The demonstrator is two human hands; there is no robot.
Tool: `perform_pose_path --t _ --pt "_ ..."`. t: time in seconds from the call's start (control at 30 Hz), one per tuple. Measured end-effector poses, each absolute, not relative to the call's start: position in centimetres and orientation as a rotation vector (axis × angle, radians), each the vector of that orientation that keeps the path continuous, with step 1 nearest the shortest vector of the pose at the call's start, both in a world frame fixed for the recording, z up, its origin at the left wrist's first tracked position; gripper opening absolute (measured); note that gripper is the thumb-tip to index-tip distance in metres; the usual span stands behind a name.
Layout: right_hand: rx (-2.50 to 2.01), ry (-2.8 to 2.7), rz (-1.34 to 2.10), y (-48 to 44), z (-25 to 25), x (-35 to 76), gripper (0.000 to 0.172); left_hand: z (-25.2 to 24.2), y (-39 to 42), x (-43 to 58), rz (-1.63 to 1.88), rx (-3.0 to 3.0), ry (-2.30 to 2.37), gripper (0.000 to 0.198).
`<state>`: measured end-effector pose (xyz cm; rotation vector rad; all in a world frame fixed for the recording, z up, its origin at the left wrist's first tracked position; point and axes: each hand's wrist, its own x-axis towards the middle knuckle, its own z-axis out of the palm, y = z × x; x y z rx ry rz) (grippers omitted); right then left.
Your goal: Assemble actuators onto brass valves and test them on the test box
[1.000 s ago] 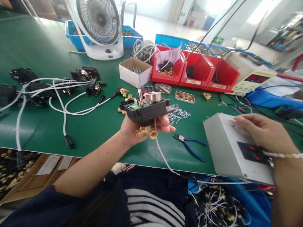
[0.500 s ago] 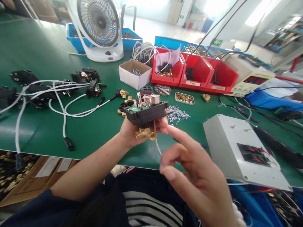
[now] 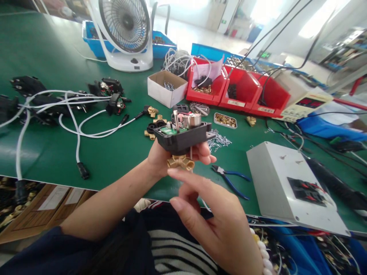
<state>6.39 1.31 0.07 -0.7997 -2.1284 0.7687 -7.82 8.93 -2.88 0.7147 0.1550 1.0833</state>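
My left hand [image 3: 157, 157] grips an electric valve actuator from behind and below. The actuator's black housing [image 3: 183, 139] is uncovered on top, showing a green circuit board [image 3: 168, 131] and a silver motor [image 3: 192, 120]. A brass valve body [image 3: 180, 163] hangs beneath the housing, its ports facing me. In front of it is my right hand [image 3: 218, 214], holding nothing, thumb and index finger apart. Its index fingertip is at the lower edge of the brass body; whether it touches I cannot tell. A white cable runs down behind the right hand.
Blue-handled pliers [image 3: 233, 177] lie right of my hands, beside a grey metal box [image 3: 275, 179]. Behind are metal clips [image 3: 219, 140], a tray of small brass parts [image 3: 225, 120], red bins [image 3: 239, 89] and a white carton [image 3: 168, 91]. Cabled black units [image 3: 114, 103] and a fan [image 3: 129, 63] are left.
My right hand has moved left, its index finger passing from the housing's right side to below the brass body. The pliers have come into clear view. The actuator sits slightly further right.
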Motion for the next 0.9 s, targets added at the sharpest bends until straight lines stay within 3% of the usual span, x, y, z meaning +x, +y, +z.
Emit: perform_pose_path --t 0.13,0.23,0.37,0.5,0.7,0.9 --pt "-0.861 -2.097 0.701 1.4 0.3 6.8 0.004 -3.1 9.0 -7.8 1.120 0.696 0.102 0.025" --pt "-0.932 -2.057 0.659 1.5 -0.1 8.0 0.024 -2.9 9.2 -7.6 1.150 0.625 0.169 0.032" --pt "-1.143 -2.037 0.508 0.9 -2.2 11.3 0.003 -2.0 9.3 -7.1 1.157 0.495 0.313 0.052" --pt "-1.365 -2.184 0.463 -1.0 -5.0 15.0 0.040 -1.6 9.2 -6.9 1.176 0.496 0.384 0.056" --pt "-1.471 -2.380 0.497 -4.7 -7.3 18.4 0.030 -1.3 8.9 -6.9 1.168 0.525 0.432 0.051" --pt "-1.603 -2.414 0.367 -5.2 -10.5 20.0 0.042 -1.3 8.8 -7.0 1.179 0.582 0.461 0.049"
